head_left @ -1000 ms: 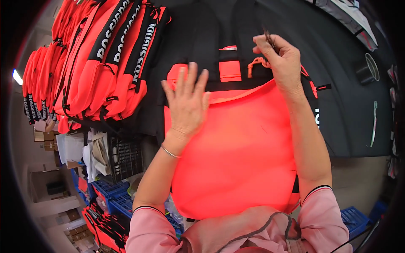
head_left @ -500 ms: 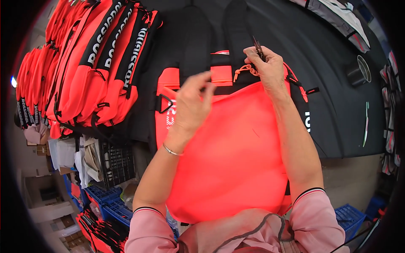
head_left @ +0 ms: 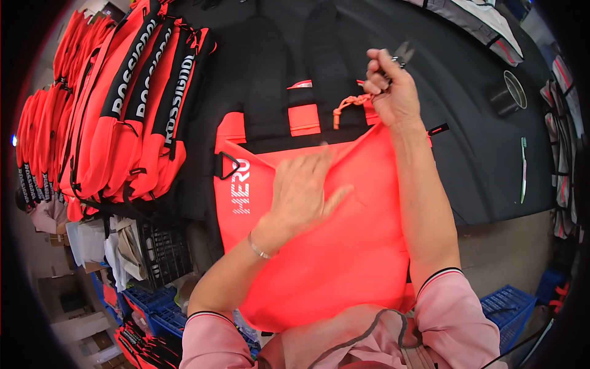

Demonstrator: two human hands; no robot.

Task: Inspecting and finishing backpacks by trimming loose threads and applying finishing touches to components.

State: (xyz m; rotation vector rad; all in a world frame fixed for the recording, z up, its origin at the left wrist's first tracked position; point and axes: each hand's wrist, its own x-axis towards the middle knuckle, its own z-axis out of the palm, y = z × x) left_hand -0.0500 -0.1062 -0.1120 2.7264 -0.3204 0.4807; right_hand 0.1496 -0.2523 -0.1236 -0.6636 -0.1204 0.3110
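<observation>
Red bag (head_left: 329, 249) — beneath left fingers (head_left: 313, 169)

My workplace: a bag workshop.
Red bags (head_left: 117, 135), much alike, stand packed together on my left, and another bag (head_left: 319, 246) of that red lies spread before me at a broad black table (head_left: 485, 178). My right hand (head_left: 394, 95) holds small snips (head_left: 403, 54). A blue crate (head_left: 507, 310) sits low on my right, a black crate (head_left: 163, 246) low on my left.
</observation>
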